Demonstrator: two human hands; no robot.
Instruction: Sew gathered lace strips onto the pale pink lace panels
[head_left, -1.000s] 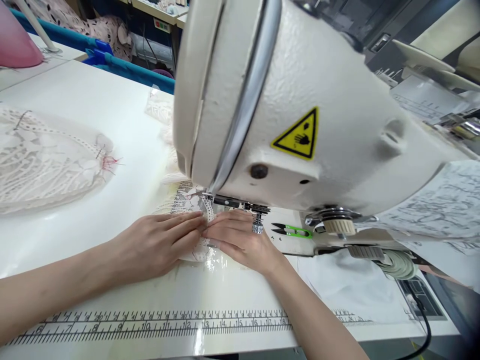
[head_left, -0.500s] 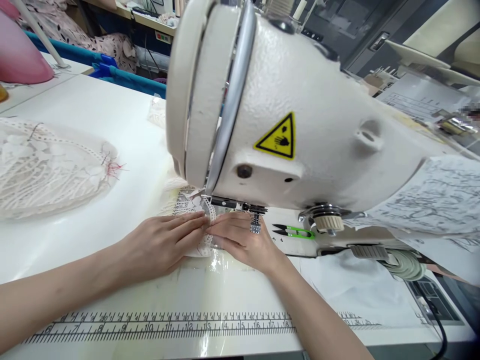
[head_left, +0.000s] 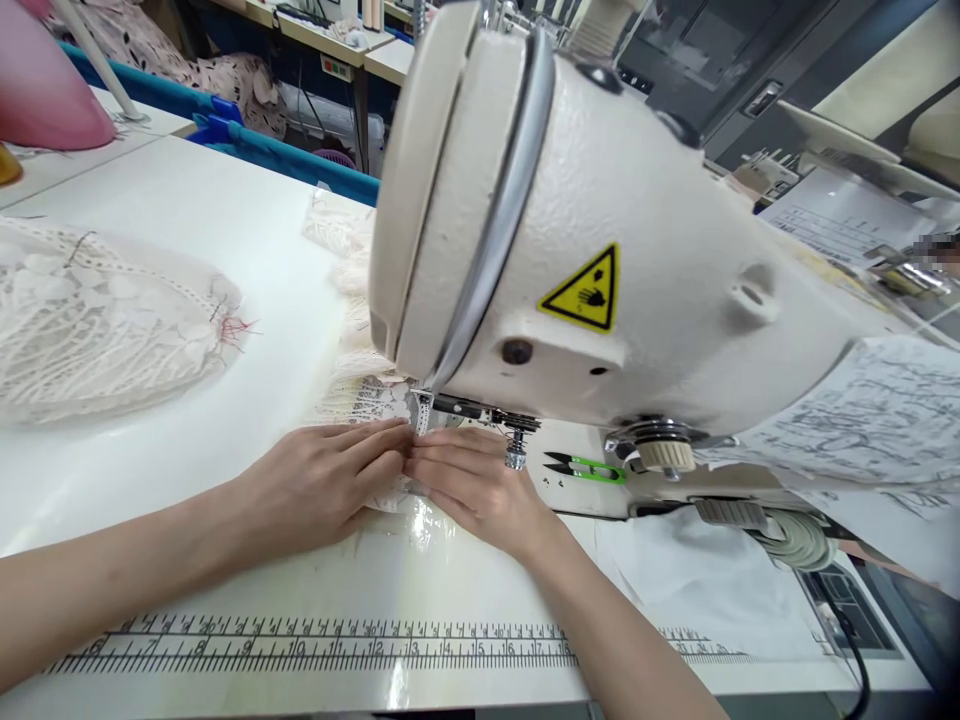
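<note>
Pale lace fabric [head_left: 382, 400] lies under the head of a white sewing machine [head_left: 637, 240], its dotted edge running in by the presser foot, which is mostly hidden. My left hand [head_left: 330, 475] rests on the lace from the left, fingers together and fingertips closed on the edge. From the right, my right hand [head_left: 476, 485] reaches below the needle area, its fingertips meeting the left ones on the same edge. Fingers cover the part of the lace between them. Green thread snips [head_left: 585, 467] lie on the machine bed to the right of my right hand.
Another lace piece [head_left: 112, 330] with red thread ends lies on the table at left. A printed ruler tape [head_left: 337, 645] runs along the front edge. White cloth [head_left: 697, 570] lies at right, under hanging paper [head_left: 840, 410]. A pink rounded object [head_left: 52, 80] stands back left.
The camera view has shifted, so the machine sits slightly farther right. The lace edge has moved in closer to the presser foot, and both hands stay together on it.
</note>
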